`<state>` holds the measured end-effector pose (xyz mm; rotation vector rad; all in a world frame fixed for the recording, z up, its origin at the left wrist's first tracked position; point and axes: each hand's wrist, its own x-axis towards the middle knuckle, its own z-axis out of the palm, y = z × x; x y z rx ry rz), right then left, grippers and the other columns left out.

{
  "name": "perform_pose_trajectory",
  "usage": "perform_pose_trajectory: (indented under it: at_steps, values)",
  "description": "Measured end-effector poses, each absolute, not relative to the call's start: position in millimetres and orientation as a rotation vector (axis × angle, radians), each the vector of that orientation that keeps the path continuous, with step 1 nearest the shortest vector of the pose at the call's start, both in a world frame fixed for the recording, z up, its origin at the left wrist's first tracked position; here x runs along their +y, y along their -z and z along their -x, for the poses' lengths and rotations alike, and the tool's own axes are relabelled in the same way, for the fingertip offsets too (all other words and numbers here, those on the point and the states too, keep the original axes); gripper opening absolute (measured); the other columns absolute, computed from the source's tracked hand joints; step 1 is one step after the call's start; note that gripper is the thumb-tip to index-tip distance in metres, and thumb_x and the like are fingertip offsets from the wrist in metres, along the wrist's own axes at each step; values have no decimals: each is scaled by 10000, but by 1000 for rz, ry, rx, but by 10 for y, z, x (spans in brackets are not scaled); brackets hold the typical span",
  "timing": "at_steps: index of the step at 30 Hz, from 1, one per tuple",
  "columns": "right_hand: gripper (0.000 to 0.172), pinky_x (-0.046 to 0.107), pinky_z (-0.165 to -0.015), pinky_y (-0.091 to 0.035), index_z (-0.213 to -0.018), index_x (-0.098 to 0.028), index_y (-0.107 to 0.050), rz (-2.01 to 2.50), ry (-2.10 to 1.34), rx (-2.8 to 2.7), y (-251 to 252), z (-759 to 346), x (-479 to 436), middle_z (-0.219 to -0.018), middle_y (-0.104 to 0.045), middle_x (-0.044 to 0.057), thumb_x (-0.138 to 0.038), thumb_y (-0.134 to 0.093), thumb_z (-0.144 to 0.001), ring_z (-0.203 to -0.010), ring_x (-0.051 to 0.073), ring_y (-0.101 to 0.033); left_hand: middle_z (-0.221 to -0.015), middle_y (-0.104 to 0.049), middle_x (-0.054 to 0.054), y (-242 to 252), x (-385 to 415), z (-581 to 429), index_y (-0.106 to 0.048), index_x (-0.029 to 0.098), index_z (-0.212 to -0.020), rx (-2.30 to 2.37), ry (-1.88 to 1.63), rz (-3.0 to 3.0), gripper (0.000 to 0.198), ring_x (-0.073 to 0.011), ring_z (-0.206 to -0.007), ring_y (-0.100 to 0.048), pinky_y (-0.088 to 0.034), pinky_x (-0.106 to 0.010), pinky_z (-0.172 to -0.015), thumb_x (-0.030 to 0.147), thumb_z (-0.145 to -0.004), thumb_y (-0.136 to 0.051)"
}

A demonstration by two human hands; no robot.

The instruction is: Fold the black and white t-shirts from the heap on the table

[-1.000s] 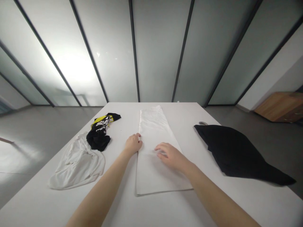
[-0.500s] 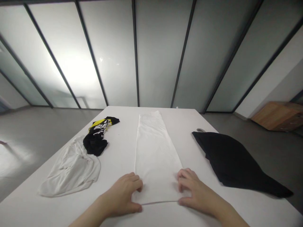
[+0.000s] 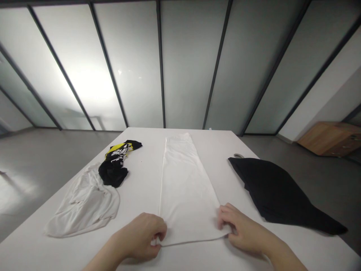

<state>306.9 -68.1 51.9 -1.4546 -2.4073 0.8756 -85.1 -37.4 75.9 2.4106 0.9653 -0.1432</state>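
Observation:
A long white folded cloth [image 3: 187, 188] lies flat down the middle of the table, its near hem facing me. My left hand [image 3: 142, 235] pinches the near left corner of this cloth between thumb and fingers. At the near right corner, my right hand [image 3: 242, 229] grips the hem, which rises slightly there. Both hands are close to the tabletop.
On the left of the white table [image 3: 141, 180] lie a crumpled white garment [image 3: 87, 203] and a black garment with yellow print [image 3: 115, 163]. A black cloth [image 3: 279, 192] is on the right, with a grey ring [image 3: 238, 155] behind it. A wooden cabinet [image 3: 329, 139] stands beyond.
Both hands have closed on the near corners of the white cloth. My right hand has moved slightly right and my left hand slightly left, and the near hem is spread wider.

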Motion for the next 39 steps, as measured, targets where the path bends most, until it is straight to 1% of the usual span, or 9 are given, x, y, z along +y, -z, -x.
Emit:
perform_pose_trajectory:
  at_steps: [6,8,11,13,19,25,29,34,39]
  values:
    - [306,329,-927,-456,-903,-224,-677,1474,-890,-2377,-521,-3100,-681,-1002,-611,26,-55,-609,-657,-1033,224,-549,-881,-699,23,-729,-375,853,-620,250,-845,960,125,-2442,178,-213,-882,-652,-440,-312,-757,209,-701,-715]
    - [188,352,-935,-460,-887,-227,-700,1497,-863,-2377,-525,-3081,-686,-1013,-626,34,-174,-752,-714,-1047,245,-545,-878,-694,11,-728,-382,829,-620,241,-814,958,109,-2465,175,-229,-927,-655,-451,-325,-782,282,-747,-777]
    - [262,402,-965,-442,-856,-236,-732,1429,-745,-2426,-518,-2939,-685,-956,-648,37,-394,-902,-734,-1029,265,-553,-915,-697,-7,-703,-405,732,-635,235,-817,996,39,-2536,240,-234,-943,-645,-464,-342,-797,399,-835,-809]
    - [270,398,-935,-432,-878,-238,-754,1316,-683,-2487,-489,-2783,-679,-925,-659,37,-456,-890,-796,-987,254,-569,-1013,-714,-14,-662,-431,635,-671,256,-955,983,-31,-2592,228,-236,-968,-644,-477,-356,-828,430,-883,-800]
    - [67,297,-824,-417,-1016,-279,-782,1145,-761,-2574,-361,-2506,-671,-1003,-682,6,-288,-722,-988,-935,176,-611,-1116,-718,-21,-487,-502,388,-650,268,-1090,909,29,-2670,174,-233,-968,-693,-523,-344,-823,390,-984,-714]
    - [264,289,-826,-420,-1054,-279,-782,1204,-772,-2539,-399,-2570,-693,-1023,-673,0,-157,-798,-820,-942,177,-617,-1105,-724,-25,-457,-517,317,-652,255,-1110,963,120,-2653,239,-250,-934,-729,-558,-351,-799,446,-980,-713]
    - [272,285,-838,-436,-1056,-273,-789,1218,-826,-2512,-466,-2597,-689,-1018,-679,12,-115,-687,-860,-943,175,-628,-1103,-715,-29,-570,-503,369,-637,254,-1083,934,153,-2623,166,-257,-948,-729,-556,-352,-794,371,-979,-693]
    - [355,260,-767,-442,-907,-237,-778,1315,-884,-2443,-525,-2740,-682,-917,-687,4,-25,-580,-701,-843,163,-638,-1081,-714,-14,-744,-432,623,-652,268,-1028,852,133,-2492,179,-243,-980,-713,-531,-332,-846,231,-866,-720]
    - [260,241,-651,-416,-752,-213,-754,1510,-992,-2316,-529,-2942,-661,-737,-701,-9,-59,-578,-640,-700,158,-614,-1012,-738,-10,-799,-378,812,-686,255,-977,942,147,-2335,238,-222,-944,-690,-517,-309,-821,141,-769,-662]
